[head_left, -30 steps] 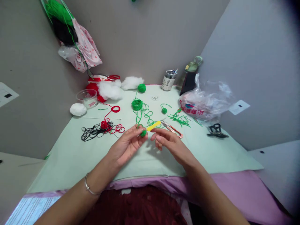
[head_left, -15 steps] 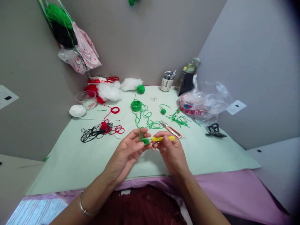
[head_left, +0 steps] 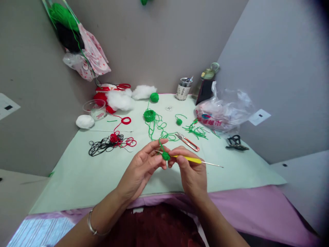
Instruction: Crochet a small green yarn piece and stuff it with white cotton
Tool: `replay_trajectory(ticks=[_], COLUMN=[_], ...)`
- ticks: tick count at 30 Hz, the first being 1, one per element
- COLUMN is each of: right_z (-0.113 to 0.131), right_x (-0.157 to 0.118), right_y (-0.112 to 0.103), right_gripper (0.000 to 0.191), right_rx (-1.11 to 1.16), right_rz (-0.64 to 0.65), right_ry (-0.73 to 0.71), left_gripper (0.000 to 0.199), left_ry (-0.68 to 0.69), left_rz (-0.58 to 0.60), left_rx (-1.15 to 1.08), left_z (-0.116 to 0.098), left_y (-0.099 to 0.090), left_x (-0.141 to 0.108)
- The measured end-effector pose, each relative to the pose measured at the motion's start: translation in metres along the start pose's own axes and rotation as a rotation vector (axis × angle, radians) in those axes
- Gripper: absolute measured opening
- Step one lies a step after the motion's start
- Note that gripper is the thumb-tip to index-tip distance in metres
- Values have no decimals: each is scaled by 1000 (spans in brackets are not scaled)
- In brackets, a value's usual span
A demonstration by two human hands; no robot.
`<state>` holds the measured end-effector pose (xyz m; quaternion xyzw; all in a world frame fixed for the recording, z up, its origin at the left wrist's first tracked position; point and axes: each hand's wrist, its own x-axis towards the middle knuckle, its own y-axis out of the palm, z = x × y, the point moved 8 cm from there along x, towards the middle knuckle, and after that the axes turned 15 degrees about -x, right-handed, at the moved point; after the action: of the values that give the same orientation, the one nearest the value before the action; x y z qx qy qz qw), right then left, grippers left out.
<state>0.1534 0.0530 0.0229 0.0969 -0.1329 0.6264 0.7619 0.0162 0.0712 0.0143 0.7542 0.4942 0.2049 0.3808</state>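
My left hand (head_left: 141,168) pinches a small green crocheted piece (head_left: 166,156), and green yarn runs up over its raised index finger. In my right hand (head_left: 191,171) is a crochet hook with a yellow handle (head_left: 191,159). One metal end of the hook reaches to the green piece; the other sticks out to the right. Loose green yarn (head_left: 161,126) lies beyond my hands, leading toward a tangled bundle (head_left: 149,116). Orange-handled thread snips (head_left: 189,142) rest on the table just past my right hand.
On the pale green cloth (head_left: 231,175) lie black yarn (head_left: 102,145), a red ring (head_left: 126,120), green scraps (head_left: 196,132) and a black clip (head_left: 236,143). White stuffing (head_left: 119,100), a pen can (head_left: 184,89) and a plastic bag (head_left: 223,111) stand farther back.
The hook has tilted and shifted right, its free end now reaching farther out. The green piece has turned and moved slightly right, and my left index finger has swung right.
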Motion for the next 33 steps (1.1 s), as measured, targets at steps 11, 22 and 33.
replay_trajectory(ticks=[11,22,33], right_z=[-13,16,10], right_x=[-8,-9,-13], right_y=[6,-4,-3], right_gripper=[22,9,15], right_rx=[-27,-337,-266], right_rz=[-18,-102,-152], right_ry=[140,-169,-179], left_gripper=[46,45,47], left_ry=[98,55,100], left_rz=[-129,-114,-127], left_rx=[122,146,122], left_z=[2,11,16], left_y=[-7,-4,-9], left_x=[3,4,4])
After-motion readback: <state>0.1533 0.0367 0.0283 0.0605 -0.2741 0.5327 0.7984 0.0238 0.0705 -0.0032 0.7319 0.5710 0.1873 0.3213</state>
